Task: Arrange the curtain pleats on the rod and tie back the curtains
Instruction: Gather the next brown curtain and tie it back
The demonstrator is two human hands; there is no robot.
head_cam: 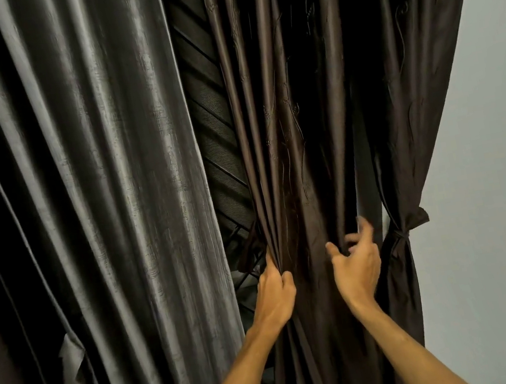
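Observation:
A dark brown patterned curtain (pixel 293 118) hangs in the middle of the view, gathered into folds at waist height. My left hand (pixel 276 291) grips the gathered pleats along its left edge. My right hand (pixel 355 261) lies against the folds further right, its fingers spread and slightly blurred, reaching towards the curtain's right side. At the far right a brown tie-back (pixel 412 223) is knotted around another bunch of the brown fabric. A grey shiny curtain (pixel 93 185) hangs loose on the left. The rod is out of view.
Between the two curtains a dark window grille (pixel 212 115) with slanted bars shows. A pale wall (pixel 495 184) fills the right side. A grey fabric strip (pixel 72 373) dangles at the grey curtain's lower left.

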